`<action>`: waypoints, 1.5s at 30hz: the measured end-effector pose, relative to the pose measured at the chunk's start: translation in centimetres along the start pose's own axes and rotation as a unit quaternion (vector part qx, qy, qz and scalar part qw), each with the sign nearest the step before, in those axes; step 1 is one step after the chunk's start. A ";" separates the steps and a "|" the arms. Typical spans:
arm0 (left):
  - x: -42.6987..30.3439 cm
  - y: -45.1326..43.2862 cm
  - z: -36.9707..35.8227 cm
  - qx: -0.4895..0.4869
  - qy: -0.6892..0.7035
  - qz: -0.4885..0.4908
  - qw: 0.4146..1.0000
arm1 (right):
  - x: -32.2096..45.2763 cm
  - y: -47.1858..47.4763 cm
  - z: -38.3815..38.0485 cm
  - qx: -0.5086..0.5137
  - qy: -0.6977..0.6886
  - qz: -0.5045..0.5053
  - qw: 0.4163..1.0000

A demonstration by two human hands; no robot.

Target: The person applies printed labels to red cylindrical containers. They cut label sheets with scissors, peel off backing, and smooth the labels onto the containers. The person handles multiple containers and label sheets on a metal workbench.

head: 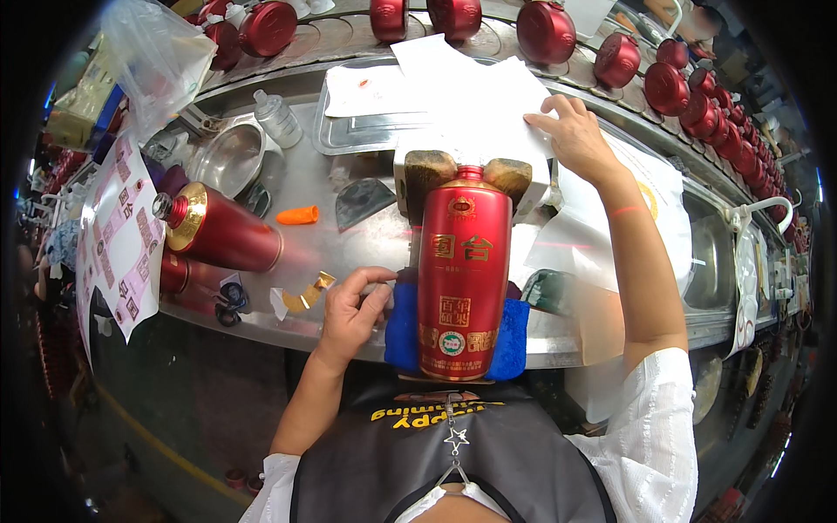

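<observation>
A red bottle [465,274] with gold lettering and a round green-and-white emblem lies before me, neck pointing away. Its neck end rests between two worn, brush-like pads [429,171], its base end on a blue cloth [512,337]. My left hand [353,310] is just left of the bottle, fingers curled; something greyish shows by the fingertips, too unclear to name. Farther away, my right hand [575,134] touches the right edge of a pile of white sheets [480,91]. Glare hides whether its fingers pinch one.
At left, another red bottle [229,232] leans near a metal bowl [229,157], a clear plastic bottle [278,118] and an orange finger cot [297,215]. A gold strip [304,297] lies nearer me. Red bottles [546,33] line a conveyor [340,29] behind the metal tray [366,134].
</observation>
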State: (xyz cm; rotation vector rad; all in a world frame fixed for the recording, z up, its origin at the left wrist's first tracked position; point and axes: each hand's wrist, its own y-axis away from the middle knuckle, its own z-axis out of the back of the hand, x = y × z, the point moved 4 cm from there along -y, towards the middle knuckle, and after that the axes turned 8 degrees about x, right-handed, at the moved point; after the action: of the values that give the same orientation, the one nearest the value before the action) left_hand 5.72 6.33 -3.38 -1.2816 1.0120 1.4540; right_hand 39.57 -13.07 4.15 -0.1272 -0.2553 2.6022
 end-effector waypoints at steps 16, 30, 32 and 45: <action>0.1 0.0 -0.2 -0.004 0.007 -0.005 1.000 | 0.4 1.5 0.6 -0.029 -0.094 0.023 0.995; 0.3 0.0 -0.1 -0.004 0.008 -0.002 1.000 | 0.9 3.7 0.5 -0.010 -0.133 0.043 0.990; 0.3 0.0 -0.2 -0.005 0.006 -0.008 1.000 | 0.7 4.0 0.5 -0.031 -0.144 0.047 0.988; 0.5 0.1 -0.3 -0.021 0.010 0.003 1.000 | 0.1 5.2 0.0 -0.111 -0.162 -0.009 0.980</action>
State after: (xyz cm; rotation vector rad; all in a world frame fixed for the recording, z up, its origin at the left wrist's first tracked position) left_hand 5.64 6.07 -3.92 -1.3260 1.0048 1.4768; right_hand 36.97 -17.47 3.07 0.2244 -0.6598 2.5593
